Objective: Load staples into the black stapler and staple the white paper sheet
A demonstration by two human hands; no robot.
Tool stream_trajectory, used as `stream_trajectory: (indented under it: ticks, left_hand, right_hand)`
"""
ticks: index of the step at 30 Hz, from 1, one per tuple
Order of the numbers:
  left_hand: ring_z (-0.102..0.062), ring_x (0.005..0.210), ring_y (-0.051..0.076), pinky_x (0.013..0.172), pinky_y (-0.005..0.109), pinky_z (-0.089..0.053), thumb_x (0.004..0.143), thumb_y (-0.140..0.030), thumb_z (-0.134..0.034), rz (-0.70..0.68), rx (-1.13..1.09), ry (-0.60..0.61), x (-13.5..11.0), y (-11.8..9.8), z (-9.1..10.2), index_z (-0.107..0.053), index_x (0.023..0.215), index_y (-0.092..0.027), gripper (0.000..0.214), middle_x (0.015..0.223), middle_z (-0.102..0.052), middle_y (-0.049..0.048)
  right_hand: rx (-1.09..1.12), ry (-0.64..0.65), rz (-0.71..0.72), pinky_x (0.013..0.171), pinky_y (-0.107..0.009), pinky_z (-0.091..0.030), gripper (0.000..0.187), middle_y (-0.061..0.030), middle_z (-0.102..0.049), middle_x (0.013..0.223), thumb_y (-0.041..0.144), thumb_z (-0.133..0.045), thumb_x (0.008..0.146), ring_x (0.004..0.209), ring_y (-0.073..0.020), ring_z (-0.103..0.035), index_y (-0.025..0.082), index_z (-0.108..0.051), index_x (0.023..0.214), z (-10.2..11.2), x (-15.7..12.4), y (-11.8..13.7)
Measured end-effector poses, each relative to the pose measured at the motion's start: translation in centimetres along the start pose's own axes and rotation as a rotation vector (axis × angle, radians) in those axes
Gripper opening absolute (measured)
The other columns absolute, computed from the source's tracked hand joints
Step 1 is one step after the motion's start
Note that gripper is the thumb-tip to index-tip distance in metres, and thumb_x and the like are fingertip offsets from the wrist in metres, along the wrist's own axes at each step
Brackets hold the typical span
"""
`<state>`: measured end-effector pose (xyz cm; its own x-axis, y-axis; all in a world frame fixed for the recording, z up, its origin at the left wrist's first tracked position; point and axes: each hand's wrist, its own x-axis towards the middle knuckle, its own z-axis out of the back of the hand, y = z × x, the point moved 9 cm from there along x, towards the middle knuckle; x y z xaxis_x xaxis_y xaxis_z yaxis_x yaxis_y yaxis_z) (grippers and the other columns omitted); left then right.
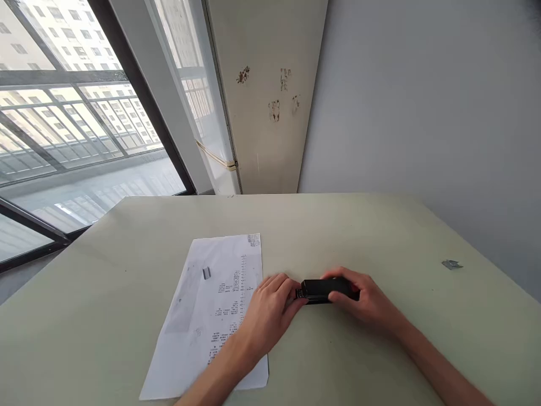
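Observation:
A black stapler (318, 288) lies level at the table's middle, just right of the paper. My left hand (274, 301) is closed on its left end, thumb in front and fingers behind. Around its right end wraps my right hand (355, 293), the thumb along the near side and the fingers over the far side. My left wrist and forearm cross over the printed sheets of paper (181, 338). On that paper rests a small grey strip of staples (206, 273). My fingers hide both ends of the stapler.
The pale green table (359, 237) spreads around my hands. A crumpled silvery scrap (452, 264) lies near its right edge. Behind the table stand a cream panel (262, 146) with peeled patches and a grey wall (422, 113). Large windows (76, 113) are at the left.

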<state>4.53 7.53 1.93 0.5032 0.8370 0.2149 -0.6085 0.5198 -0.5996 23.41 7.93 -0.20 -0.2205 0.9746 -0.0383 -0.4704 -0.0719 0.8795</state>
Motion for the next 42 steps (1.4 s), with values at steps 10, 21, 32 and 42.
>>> stream_trajectory:
  ticks: [10, 21, 32, 42]
  left_hand:
    - [-0.063, 0.082, 0.018, 0.074, 0.033, -0.047, 0.106, -0.029, -0.056, -0.079, 0.104, 0.011, -0.2, -0.6, 0.7, -0.06, 0.104, -0.023, 0.007, 0.093, -0.07, -0.0003]
    - [-0.061, 0.078, 0.019, 0.072, 0.033, -0.045, 0.106, -0.029, -0.053, -0.14, 0.245, 0.017, -0.4, -0.1, 2.3, -0.059, 0.1, -0.023, 0.01, 0.09, -0.067, 0.0001]
    - [-0.068, 0.089, 0.026, 0.086, 0.042, -0.052, 0.104, -0.049, -0.055, 0.203, 0.554, -0.208, -0.5, 3.9, 8.2, -0.058, 0.127, -0.02, 0.038, 0.113, -0.067, 0.0099]
    - [-0.074, 0.089, 0.034, 0.063, 0.037, -0.052, 0.103, -0.055, -0.043, 0.948, 0.584, 0.027, -4.4, 11.5, 13.5, -0.051, 0.125, -0.012, 0.048, 0.101, -0.074, 0.0179]
  right_hand:
    - [0.037, 0.091, 0.0, 0.077, -0.034, -0.052, 0.031, -0.0028, -0.079, 0.1, 0.051, -0.078, 0.085, 0.09, -0.0254, -0.068, 0.027, -0.077, 0.105, -0.2, 0.2, -0.2]
    - [0.001, 0.06, -0.066, 0.082, -0.036, -0.051, 0.041, -0.0042, -0.079, 0.104, 0.06, -0.08, 0.081, 0.096, -0.0288, -0.067, 0.026, -0.079, 0.105, 2.2, 0.2, -1.6]
    - [-0.077, 0.017, -0.09, 0.074, -0.033, -0.051, 0.043, -0.0031, -0.078, 0.1, 0.064, -0.076, 0.083, 0.089, -0.026, -0.066, 0.029, -0.079, 0.108, 2.6, 0.0, -2.1]
    - [-0.094, 0.025, -0.102, 0.073, -0.033, -0.052, 0.047, -0.0038, -0.078, 0.099, 0.066, -0.074, 0.083, 0.086, -0.0255, -0.066, 0.029, -0.078, 0.11, 2.5, -0.1, -2.3]
